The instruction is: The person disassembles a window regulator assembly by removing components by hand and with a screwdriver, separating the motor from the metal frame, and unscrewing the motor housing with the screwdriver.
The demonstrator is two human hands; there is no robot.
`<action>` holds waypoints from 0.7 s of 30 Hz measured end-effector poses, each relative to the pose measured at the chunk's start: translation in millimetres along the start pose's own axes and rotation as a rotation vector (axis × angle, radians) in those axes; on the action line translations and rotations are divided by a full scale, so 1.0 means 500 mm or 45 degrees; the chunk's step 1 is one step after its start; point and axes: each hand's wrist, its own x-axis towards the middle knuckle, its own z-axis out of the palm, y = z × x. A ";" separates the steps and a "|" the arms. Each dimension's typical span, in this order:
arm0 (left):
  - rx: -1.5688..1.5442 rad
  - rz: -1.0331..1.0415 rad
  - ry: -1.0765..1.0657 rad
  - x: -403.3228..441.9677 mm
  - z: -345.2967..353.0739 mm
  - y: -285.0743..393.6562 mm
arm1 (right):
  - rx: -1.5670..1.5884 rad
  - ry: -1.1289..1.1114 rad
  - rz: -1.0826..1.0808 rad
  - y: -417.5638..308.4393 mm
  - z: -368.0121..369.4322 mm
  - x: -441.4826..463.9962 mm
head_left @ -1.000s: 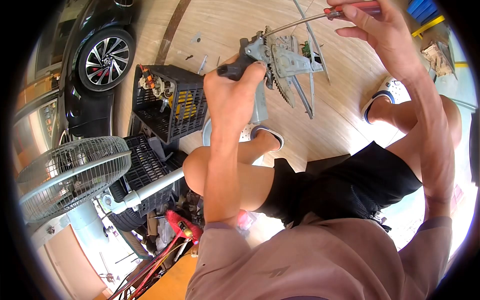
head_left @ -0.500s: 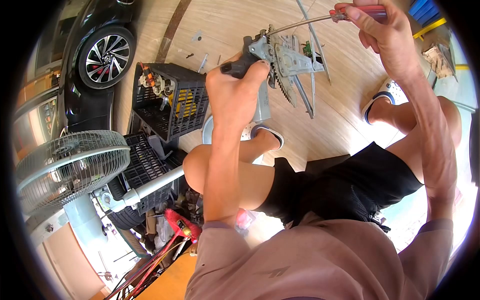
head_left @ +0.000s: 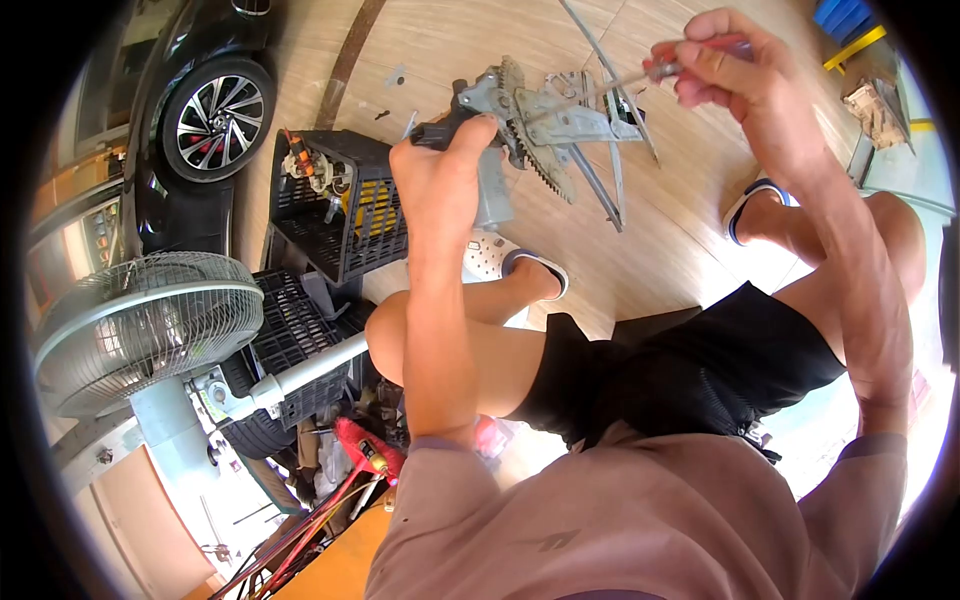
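Observation:
My left hand [head_left: 440,180] is wrapped round the motor end of a metal window regulator [head_left: 580,122], with its thumb across the dark housing. The grey motor cylinder [head_left: 494,190] hangs below the fingers. A curved toothed gear plate [head_left: 535,160] and thin metal arms extend to the right. In my right hand [head_left: 755,85] is a screwdriver [head_left: 738,47] with a reddish handle, gripped between thumb and fingers. Its blurred shaft slants down-left in front of the regulator; whether the tip touches it I cannot tell.
A black plastic crate [head_left: 340,215] with parts inside stands at left, near a grey fan [head_left: 150,320]. The black car's wheel [head_left: 219,119] is behind it. Small metal pieces lie on the tiled floor [head_left: 440,45]. A red-handled tool [head_left: 365,450] and cables sit lower left.
The regulator in my left hand has shifted left and slightly tilted. My right hand has lowered a little, and the screwdriver shaft has swung from the motor's top edge to across the gear plate.

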 end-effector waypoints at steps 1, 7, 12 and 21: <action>-0.028 0.003 0.011 0.001 0.000 -0.004 | -0.007 0.010 0.050 0.008 0.009 -0.008; -0.083 -0.005 0.032 0.007 0.000 -0.010 | 0.078 0.066 0.138 0.029 0.033 -0.029; -0.034 -0.048 0.066 0.011 -0.006 -0.010 | 0.111 0.092 0.122 0.021 0.045 -0.031; -0.027 -0.048 0.091 0.012 -0.015 -0.021 | 0.171 0.143 0.197 -0.022 0.064 -0.029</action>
